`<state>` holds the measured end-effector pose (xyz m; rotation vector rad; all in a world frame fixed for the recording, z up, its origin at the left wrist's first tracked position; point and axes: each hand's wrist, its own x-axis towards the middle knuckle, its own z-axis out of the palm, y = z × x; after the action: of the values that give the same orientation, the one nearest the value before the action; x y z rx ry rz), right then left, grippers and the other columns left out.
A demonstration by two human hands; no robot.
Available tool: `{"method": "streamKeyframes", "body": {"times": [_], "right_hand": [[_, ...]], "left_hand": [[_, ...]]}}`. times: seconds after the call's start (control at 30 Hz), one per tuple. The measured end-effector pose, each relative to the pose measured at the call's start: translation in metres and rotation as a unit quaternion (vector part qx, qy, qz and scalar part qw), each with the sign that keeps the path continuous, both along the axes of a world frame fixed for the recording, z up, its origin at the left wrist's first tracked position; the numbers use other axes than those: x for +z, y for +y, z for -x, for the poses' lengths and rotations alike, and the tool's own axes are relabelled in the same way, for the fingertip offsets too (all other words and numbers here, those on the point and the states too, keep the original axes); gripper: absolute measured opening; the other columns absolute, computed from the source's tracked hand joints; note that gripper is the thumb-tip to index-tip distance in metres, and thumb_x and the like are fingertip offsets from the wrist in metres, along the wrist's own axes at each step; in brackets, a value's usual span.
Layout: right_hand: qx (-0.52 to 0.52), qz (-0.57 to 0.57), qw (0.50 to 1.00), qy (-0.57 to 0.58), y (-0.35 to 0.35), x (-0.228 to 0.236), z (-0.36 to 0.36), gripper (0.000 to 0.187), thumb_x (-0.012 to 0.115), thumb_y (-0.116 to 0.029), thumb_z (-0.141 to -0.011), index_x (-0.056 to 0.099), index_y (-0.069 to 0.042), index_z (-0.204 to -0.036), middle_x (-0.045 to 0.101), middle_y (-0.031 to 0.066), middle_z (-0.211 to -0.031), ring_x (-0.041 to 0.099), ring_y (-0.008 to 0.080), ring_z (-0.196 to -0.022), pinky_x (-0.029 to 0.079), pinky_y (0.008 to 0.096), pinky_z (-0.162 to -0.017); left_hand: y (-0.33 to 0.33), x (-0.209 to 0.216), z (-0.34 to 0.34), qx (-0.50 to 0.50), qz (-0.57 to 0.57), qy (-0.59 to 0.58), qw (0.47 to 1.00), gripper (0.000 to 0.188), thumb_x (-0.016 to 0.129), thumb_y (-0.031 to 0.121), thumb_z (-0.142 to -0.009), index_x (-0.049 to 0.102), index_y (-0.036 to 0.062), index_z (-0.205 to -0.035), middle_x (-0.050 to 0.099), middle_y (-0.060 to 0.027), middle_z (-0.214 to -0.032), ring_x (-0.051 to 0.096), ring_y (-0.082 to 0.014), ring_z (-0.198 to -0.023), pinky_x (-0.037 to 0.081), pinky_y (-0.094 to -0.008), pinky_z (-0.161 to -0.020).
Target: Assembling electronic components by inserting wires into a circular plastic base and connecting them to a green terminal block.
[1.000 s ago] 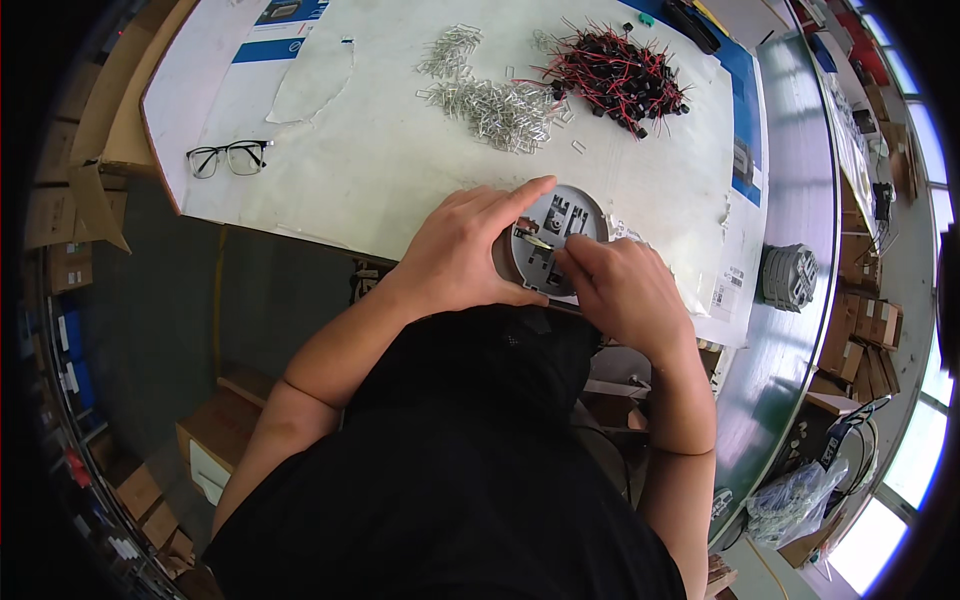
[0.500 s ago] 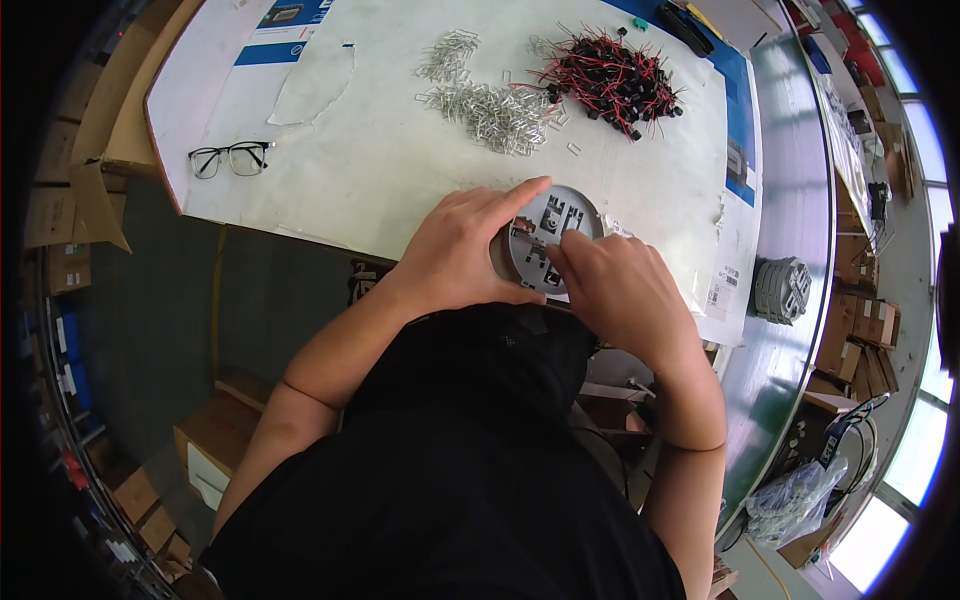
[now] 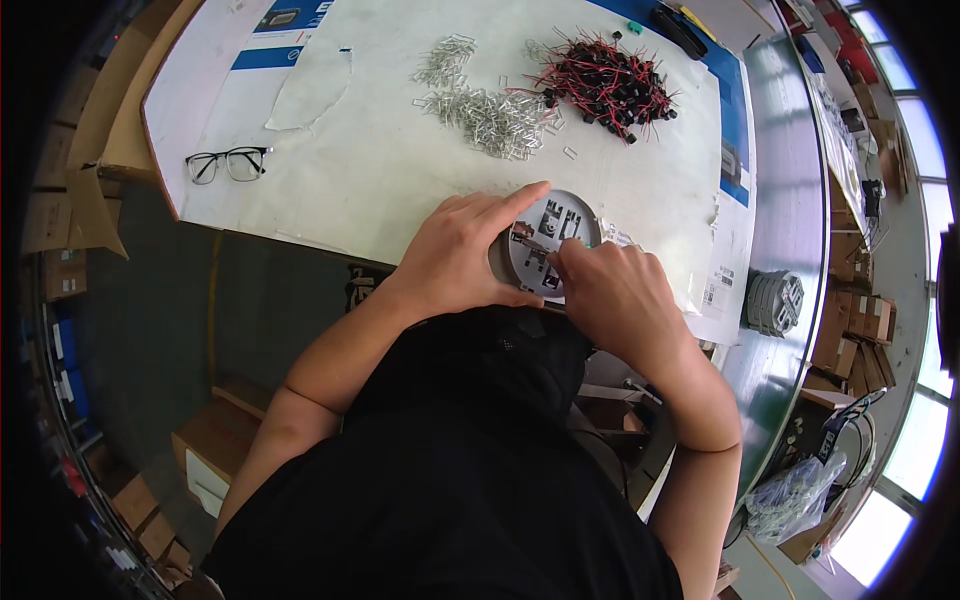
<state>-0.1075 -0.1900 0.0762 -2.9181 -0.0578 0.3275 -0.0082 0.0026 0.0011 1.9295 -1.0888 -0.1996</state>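
At the table's near edge, a round grey plastic base (image 3: 562, 207) with dark slots and metal parts is tipped up facing me. My left hand (image 3: 457, 248) grips it by the left rim, thumb below and forefinger along the top. My right hand (image 3: 613, 284) is closed over the base's right side, its fingertips pressed together against the middle of the face. Whatever those fingertips pinch is hidden. Beyond the base lies a heap of small bent metal clips (image 3: 497, 122), with a smaller pile of clips (image 3: 447, 60) behind it.
Small black parts with red wires (image 3: 610, 85) are heaped at the far right. Folded eyeglasses (image 3: 228, 164) lie at the left. More round grey bases (image 3: 774, 303) are stacked on the right-hand surface. A black-handled tool (image 3: 679, 32) lies at the far right corner; a cardboard box (image 3: 118, 110) stands left.
My right hand has shifted slightly down on the base, and its elbow has swung outward to the right. The left hand keeps its grip. The whole view has shifted slightly.
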Motion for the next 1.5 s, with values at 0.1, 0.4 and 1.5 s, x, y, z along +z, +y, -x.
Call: {"method": "streamKeyframes", "body": {"times": [0.1,0.4,1.5], "right_hand": [[-0.012,-0.027,1.0,-0.006,-0.009,-0.001,0.002,0.019,0.069,-0.025,-0.097,0.071,-0.006,-0.094,0.071,0.0184,-0.075,0.07,0.0413,-0.065,0.056,0.0505,-0.062],[-0.037,-0.079,0.964,-0.249,0.015,-0.046,0.033,0.043,0.079,-0.027,-0.088,0.064,-0.01,-0.124,0.067,0.012,-0.097,0.072,0.028,-0.072,0.058,0.0402,-0.06],[-0.546,-0.497,0.561,-0.375,-0.237,-0.027,0.22,0.06,0.077,-0.045,-0.097,0.062,-0.004,-0.137,0.067,0.0029,-0.085,0.052,0.0077,-0.053,0.036,0.0238,-0.044]], "left_hand": [[0.004,0.007,-0.005,-0.031,-0.032,0.008,0.999,0.112,0.098,0.029,-0.067,0.042,0.0121,-0.163,0.071,-0.0143,-0.122,0.068,-0.0345,-0.112,0.051,-0.0464,-0.102],[0.005,-0.022,-0.002,0.079,0.156,0.234,0.956,0.02,0.067,0.003,-0.103,0.068,-0.005,-0.121,0.07,-0.003,-0.098,0.062,-0.0089,-0.088,0.052,-0.026,-0.079],[-0.352,0.062,0.151,-0.317,0.045,0.428,0.845,0.027,0.061,0.033,-0.112,0.069,0.0085,-0.119,0.067,0.0028,-0.114,0.06,-0.008,-0.111,0.046,-0.0232,-0.101]]}}
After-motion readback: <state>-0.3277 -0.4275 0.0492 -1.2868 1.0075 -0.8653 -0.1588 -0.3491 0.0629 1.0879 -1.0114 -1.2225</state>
